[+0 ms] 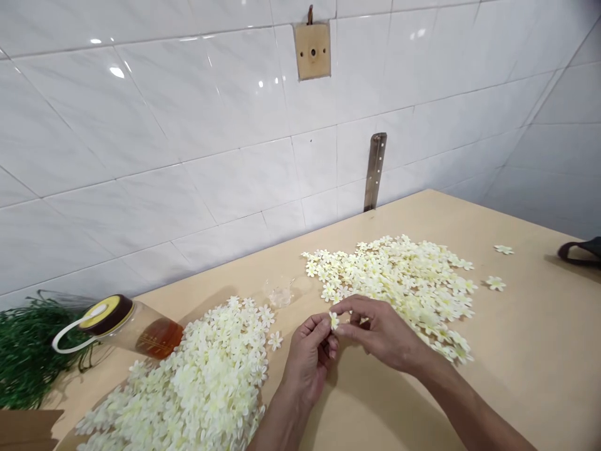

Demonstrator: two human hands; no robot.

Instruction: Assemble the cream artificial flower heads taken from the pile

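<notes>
A small white artificial flower [334, 321] with a yellowish centre is held up between my two hands. My left hand [312, 351] pinches it from the left, thumb against the curled fingers. From the right, the thumb and forefinger of my right hand [375, 329] close on the flower's edge. Behind my right hand spreads a flat heap of loose flowers [404, 275]. To the left of my left hand lies a taller pile of flowers [211, 376], with one single flower [275, 341] beside it. Some clear plastic bits [280, 293] lie between the two piles.
A bottle of amber liquid [136, 326] leans on its side against the left pile. Green artificial stems [28, 357] and a cardboard piece [30, 429] are at far left. Two stray flowers [495, 284] and a dark strap [582, 250] lie right. A tiled wall [225, 113] backs the table [530, 351].
</notes>
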